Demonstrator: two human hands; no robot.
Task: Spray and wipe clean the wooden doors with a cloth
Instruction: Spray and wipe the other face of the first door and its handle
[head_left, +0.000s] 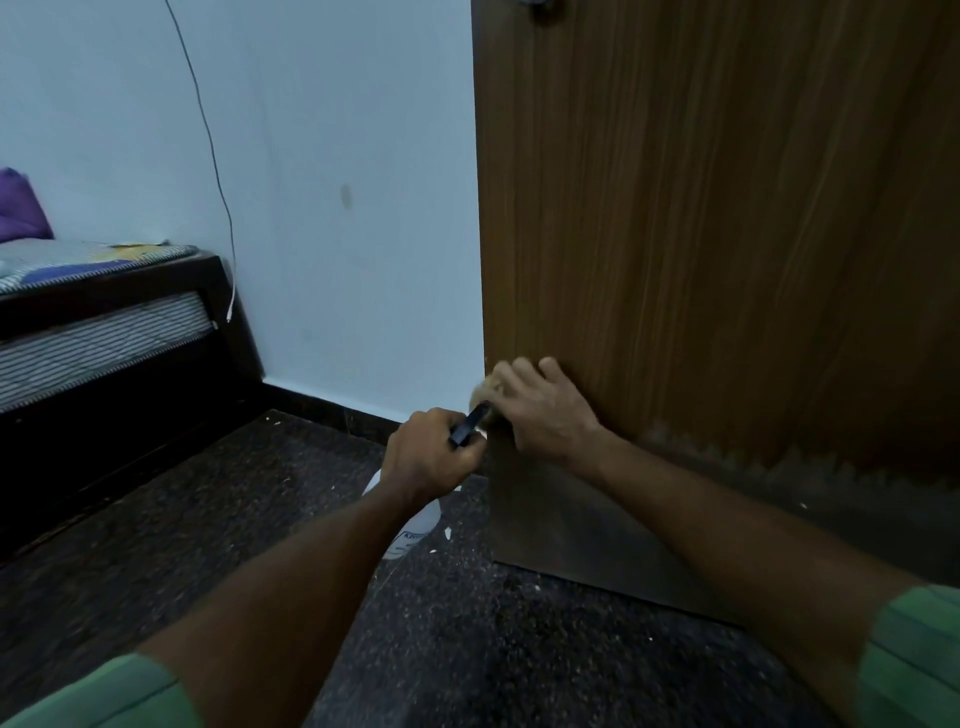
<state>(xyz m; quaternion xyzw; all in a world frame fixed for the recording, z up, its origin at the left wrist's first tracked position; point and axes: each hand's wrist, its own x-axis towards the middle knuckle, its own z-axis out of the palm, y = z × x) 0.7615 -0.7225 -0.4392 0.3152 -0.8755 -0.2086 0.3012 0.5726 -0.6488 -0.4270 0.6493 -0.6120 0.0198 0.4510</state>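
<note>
A brown wooden door (701, 234) fills the right half of the view, with a worn, ragged patch near its bottom. My right hand (540, 410) presses a pale yellowish cloth (485, 392) against the door's left edge, low down; most of the cloth is hidden under the fingers. My left hand (431, 457) grips the neck of a white spray bottle (415, 525) with a dark trigger head (470, 425), held just left of the door edge and close to the right hand.
A pale blue wall (337, 208) with a dark skirting stands left of the door. A dark wooden bed (104, 322) with a striped mattress sits at the far left, and a thin cable (213, 156) hangs down the wall. The floor (234, 519) is dark speckled stone.
</note>
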